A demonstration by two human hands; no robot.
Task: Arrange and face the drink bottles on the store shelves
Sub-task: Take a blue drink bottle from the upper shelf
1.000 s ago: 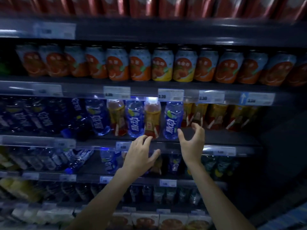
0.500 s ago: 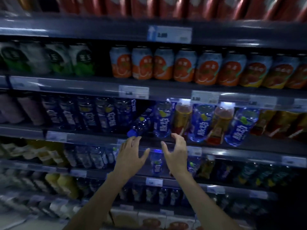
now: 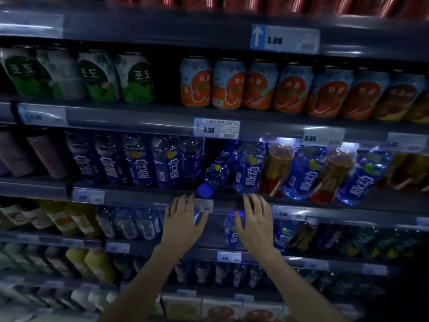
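Note:
A blue drink bottle [image 3: 216, 173] lies tipped over on the middle shelf [image 3: 139, 196], its blue cap pointing out over the front edge. Upright blue bottles [image 3: 139, 161] stand in a row to its left. To its right, an upright blue bottle [image 3: 249, 168] stands beside amber tea bottles [image 3: 276, 168] that alternate with more blue ones. My left hand [image 3: 183, 219] is spread open just below the tipped bottle's cap, empty. My right hand [image 3: 256, 221] is open too, fingertips at the shelf edge under the upright blue bottle.
Orange cans [image 3: 229, 83] and green cans [image 3: 97, 75] fill the shelf above. Price tags [image 3: 217, 128] line the shelf rails. Lower shelves hold yellow juice bottles [image 3: 92, 263] and more dark bottles [image 3: 130, 225]. Cartons [image 3: 220, 309] sit at the bottom.
The view has swung left along the shelves. Both hands have shifted left from the blue and amber bottles to the tipped bottle, still holding nothing.

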